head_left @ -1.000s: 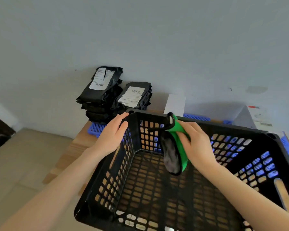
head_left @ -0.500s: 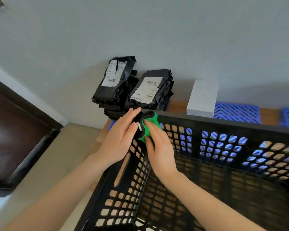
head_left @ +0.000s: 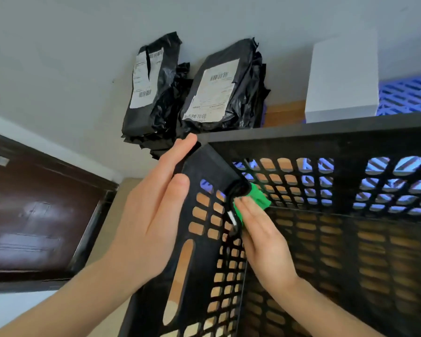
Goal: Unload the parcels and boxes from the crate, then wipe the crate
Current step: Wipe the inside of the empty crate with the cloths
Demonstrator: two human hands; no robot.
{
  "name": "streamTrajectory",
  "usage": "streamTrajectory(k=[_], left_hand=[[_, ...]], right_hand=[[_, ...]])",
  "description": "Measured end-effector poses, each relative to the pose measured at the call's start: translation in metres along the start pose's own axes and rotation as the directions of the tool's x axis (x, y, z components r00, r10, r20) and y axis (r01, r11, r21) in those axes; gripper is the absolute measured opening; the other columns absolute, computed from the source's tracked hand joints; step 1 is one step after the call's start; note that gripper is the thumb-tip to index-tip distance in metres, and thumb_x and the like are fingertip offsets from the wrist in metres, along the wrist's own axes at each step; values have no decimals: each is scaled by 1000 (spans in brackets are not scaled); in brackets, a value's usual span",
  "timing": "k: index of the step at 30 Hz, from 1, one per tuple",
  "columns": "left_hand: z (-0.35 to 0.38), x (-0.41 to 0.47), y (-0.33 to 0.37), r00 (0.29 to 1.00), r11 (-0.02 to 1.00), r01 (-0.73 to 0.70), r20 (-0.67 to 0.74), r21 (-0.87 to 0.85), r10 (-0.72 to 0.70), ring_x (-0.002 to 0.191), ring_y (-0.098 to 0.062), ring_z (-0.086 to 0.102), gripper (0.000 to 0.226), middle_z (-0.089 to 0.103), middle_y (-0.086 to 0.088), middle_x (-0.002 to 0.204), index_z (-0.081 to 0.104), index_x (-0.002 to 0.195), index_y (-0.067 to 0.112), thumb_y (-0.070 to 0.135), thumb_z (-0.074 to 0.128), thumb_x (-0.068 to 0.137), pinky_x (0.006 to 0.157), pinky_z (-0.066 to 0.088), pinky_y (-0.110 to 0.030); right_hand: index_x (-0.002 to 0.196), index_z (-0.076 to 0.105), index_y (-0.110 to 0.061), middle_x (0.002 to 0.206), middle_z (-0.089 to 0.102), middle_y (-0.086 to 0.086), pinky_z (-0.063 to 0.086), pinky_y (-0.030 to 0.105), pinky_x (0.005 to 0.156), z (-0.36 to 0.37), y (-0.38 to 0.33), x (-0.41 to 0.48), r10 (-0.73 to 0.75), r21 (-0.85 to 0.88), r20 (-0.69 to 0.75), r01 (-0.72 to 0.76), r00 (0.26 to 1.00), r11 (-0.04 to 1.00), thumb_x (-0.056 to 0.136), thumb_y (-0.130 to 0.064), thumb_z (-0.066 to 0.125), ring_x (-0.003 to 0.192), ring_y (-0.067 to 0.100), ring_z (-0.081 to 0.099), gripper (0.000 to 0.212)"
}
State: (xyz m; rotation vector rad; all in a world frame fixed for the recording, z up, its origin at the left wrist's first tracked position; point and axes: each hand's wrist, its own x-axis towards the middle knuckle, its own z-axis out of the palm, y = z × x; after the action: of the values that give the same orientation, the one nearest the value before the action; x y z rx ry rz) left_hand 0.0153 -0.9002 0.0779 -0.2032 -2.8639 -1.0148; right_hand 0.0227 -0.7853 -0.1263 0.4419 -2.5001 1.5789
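Centre frame: the left hand (head_left: 153, 224) is resting on the crate (head_left: 326, 139) corner, fingers straight; the right hand (head_left: 265, 242) is pressing a green cloth (head_left: 258, 198) inside it, fingers straight.

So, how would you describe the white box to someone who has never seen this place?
Find the black crate and look past its far rim, toward the wall. There, right of two stacks of black parcels and left of a blue grid, stands the white box: the only plain, label-free block.
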Motion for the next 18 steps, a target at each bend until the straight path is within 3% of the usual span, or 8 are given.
streamTrajectory(k=[2,4,8,11,14,16,18], left_hand=[[-1,2,-3,1000,1000,16,24,3,-16,142,-1,31,48,40,22,150,41,144,38,41,32,97,116,26,-41],[-2,5,-7,999,999,29,39,-27,-28,139,-1,36,50,40,18,151,42,142,41,49,33,94,114,29,-42],[1,11,-11,999,986,13,51,-164,-5,140,-7,39,63,45,11,149,45,140,34,72,38,89,113,33,-38],[1,9,-11,998,976,-11,64,-219,25,141,-6,36,68,45,11,149,43,139,27,72,38,88,114,29,-24],[5,9,-8,997,972,-55,38,-229,66,137,-4,42,52,45,11,148,44,137,21,53,41,96,109,34,-18],[6,11,-9,998,964,-53,1,-259,56,134,-5,46,45,46,10,146,45,135,22,41,39,94,109,37,-22],[6,13,-9,999,955,-36,17,-296,43,137,-11,44,53,47,6,147,45,135,24,56,45,93,112,36,-27]], right_hand=[[145,27,-31,149,38,-7,34,34,113,6,10,-13,216,43,37,-217,976,975,87,-1,60,139,4,30,73],[141,23,-35,149,40,-8,31,32,115,11,10,-15,343,117,26,-343,939,932,92,-6,55,137,2,32,65],[135,33,-38,140,48,-13,34,31,113,9,-24,-3,414,302,-117,-365,903,881,92,-5,56,132,1,40,59],[139,41,-31,142,42,-18,28,26,115,-3,-66,11,251,366,-218,-160,943,917,89,1,58,137,0,34,62],[140,47,-18,145,45,-6,26,25,115,-20,-100,31,-6,324,-294,106,956,940,90,-4,56,140,11,33,52],[141,44,-15,148,43,-3,25,29,116,-27,-105,40,-107,306,-268,190,957,933,93,-9,52,142,14,29,50],[142,42,-13,150,39,-1,24,30,117,-25,-92,40,-159,277,-233,222,959,935,91,-4,51,143,15,27,53]])
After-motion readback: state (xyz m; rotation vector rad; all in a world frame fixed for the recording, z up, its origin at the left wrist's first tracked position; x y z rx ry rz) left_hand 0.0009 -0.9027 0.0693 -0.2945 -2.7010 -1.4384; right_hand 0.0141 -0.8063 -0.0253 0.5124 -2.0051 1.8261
